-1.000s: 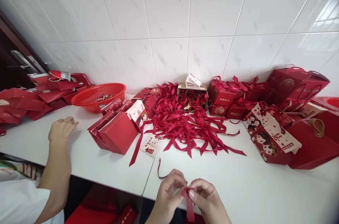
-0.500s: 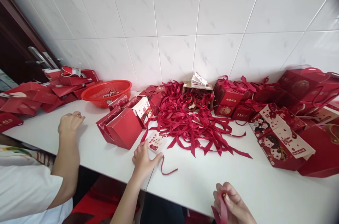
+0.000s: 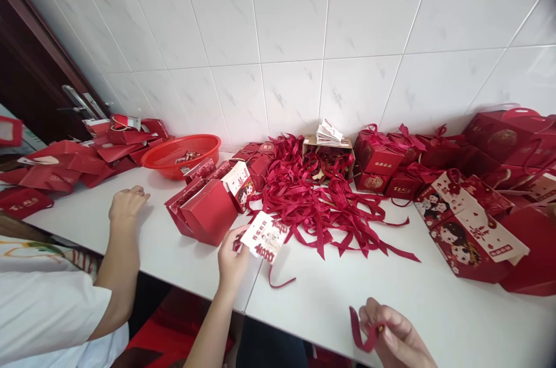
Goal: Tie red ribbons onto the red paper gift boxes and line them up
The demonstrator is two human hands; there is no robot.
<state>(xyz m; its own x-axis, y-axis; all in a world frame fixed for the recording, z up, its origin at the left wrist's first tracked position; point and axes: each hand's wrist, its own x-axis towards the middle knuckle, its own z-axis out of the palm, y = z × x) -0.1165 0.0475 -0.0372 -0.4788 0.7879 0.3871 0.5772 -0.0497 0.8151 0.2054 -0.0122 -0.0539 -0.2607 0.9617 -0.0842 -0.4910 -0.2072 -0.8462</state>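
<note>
White tabletop (image 3: 321, 292) spreads open between the ribbon pile (image 3: 321, 206) and your right hand (image 3: 397, 336), with room along its near edge; to your left, a co-worker's hand (image 3: 128, 203) and the red boxes (image 3: 211, 211) narrow the space. Your left hand (image 3: 234, 261) grips a card (image 3: 266, 237) by its left side, above the table just in front of the ribbon pile; it is cream, tilted, with dark red lettering and a small printed drawing. Your right hand pinches a dark red ribbon (image 3: 357, 334) with a small gold spot near the fingertips, close to the near edge, its loose end curving upward. A thin cord (image 3: 282, 285) lies between your hands. Farther back, an orange-red basket (image 3: 160, 159) holds small pieces (image 3: 190, 156) too tiny to identify, and a cardboard box (image 3: 310, 140) contains more ribbons (image 3: 330, 162), with a stack of cards (image 3: 329, 132) on top.
</note>
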